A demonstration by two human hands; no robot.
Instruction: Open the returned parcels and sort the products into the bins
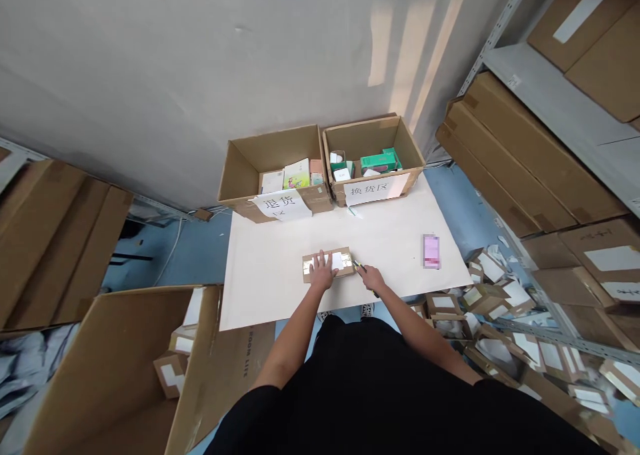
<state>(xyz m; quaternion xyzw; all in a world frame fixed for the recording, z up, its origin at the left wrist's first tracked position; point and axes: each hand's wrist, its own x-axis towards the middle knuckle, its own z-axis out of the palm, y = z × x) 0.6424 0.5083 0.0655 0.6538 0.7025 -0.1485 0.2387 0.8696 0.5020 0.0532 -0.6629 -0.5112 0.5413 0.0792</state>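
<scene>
A small taped cardboard box [341,255] with a white label lies flat on the white table [270,261]. My left hand [323,272] rests on top of it with the fingers spread. My right hand [371,279] is closed around a utility knife [359,265], yellow and black. Its tip meets the right end of the box; whether the blade is in the tape is too small to tell.
Two open cartons with paper signs, a left one [240,209] and a right one [415,172], stand at the table's back, holding small boxes. A phone-like pink rectangle [431,251] lies at right. A big open carton [125,348] stands at lower left; parcels [493,295] crowd the right floor beside shelving.
</scene>
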